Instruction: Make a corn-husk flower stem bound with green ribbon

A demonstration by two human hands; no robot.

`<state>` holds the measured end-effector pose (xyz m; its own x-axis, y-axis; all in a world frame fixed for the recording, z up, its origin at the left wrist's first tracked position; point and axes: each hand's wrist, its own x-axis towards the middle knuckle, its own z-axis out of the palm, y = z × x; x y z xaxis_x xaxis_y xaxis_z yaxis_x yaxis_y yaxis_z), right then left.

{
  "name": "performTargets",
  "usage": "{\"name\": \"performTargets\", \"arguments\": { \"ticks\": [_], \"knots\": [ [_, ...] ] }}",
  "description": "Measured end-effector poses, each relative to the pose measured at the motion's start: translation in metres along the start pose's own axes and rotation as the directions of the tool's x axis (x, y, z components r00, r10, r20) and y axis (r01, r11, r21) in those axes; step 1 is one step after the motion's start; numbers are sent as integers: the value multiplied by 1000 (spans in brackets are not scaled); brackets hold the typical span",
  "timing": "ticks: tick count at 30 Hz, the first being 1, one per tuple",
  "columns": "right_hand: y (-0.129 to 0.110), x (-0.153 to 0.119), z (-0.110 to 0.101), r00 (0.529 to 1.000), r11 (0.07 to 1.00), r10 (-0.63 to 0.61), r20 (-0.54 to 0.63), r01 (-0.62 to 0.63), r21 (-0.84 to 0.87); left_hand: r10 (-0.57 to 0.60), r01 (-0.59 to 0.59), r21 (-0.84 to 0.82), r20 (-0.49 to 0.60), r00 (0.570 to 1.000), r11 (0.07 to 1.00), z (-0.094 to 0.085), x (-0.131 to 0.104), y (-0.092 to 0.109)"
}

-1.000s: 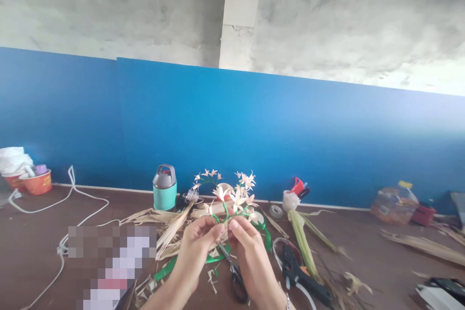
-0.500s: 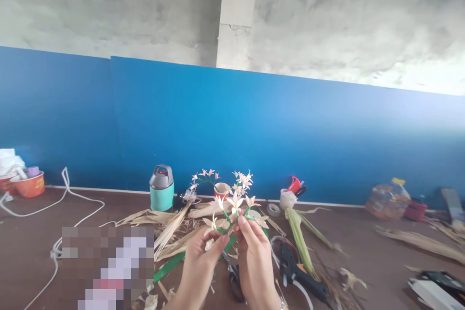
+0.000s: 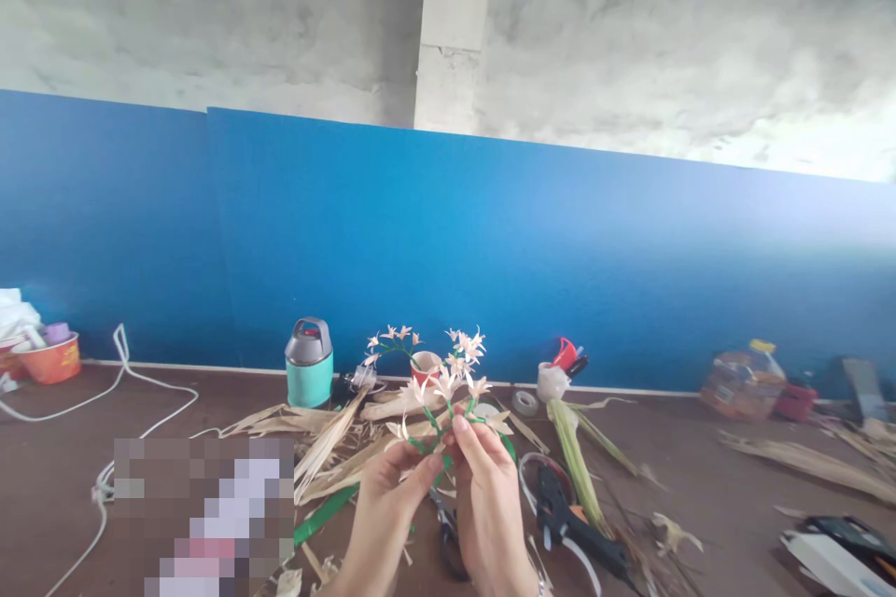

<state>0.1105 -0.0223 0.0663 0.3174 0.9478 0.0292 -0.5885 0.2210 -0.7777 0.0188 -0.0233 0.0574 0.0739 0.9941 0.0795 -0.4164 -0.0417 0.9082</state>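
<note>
Near the bottom centre, my left hand (image 3: 392, 499) and my right hand (image 3: 486, 485) come together on a spray of cream artificial flowers (image 3: 446, 384) with green-wrapped stems. The left thumb and fingers pinch the stems low down. On the other side, my right thumb and forefinger close on the stem just under the blooms. Behind them, more small flowers (image 3: 465, 350) rise in front of a red and white cup (image 3: 425, 366). Under my wrists lies a pair of scissors (image 3: 452, 546), partly hidden. A black glue gun (image 3: 578, 522) lies right of my right hand.
Dry husks (image 3: 336, 457) and scraps litter the brown table (image 3: 231, 401). A teal flask (image 3: 309, 364), a tape roll (image 3: 525, 402) and a plastic jug (image 3: 743, 382) stand along the blue partition (image 3: 448, 233). A white cord (image 3: 144, 420) runs at left; a green stalk (image 3: 578, 462) lies at right.
The view has shifted very slightly. Both hands keep their pinch on the flower stems, and the blooms between them have tilted a little to the left.
</note>
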Motion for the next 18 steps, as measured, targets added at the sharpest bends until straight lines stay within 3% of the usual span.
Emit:
{"name": "performTargets", "arguments": {
  "ticks": [4,10,18],
  "knots": [
    [-2,-1,0,996,996,23,83,-16,-84,-86,84,-92,-19,996,992,-2,2,-1],
    [0,0,-1,993,970,95,77,-75,-230,-149,103,-313,-126,981,944,-12,15,6],
    [8,10,-7,995,929,64,74,-32,-369,-123,36,-301,-272,954,953,-34,39,18]
  ]
}}
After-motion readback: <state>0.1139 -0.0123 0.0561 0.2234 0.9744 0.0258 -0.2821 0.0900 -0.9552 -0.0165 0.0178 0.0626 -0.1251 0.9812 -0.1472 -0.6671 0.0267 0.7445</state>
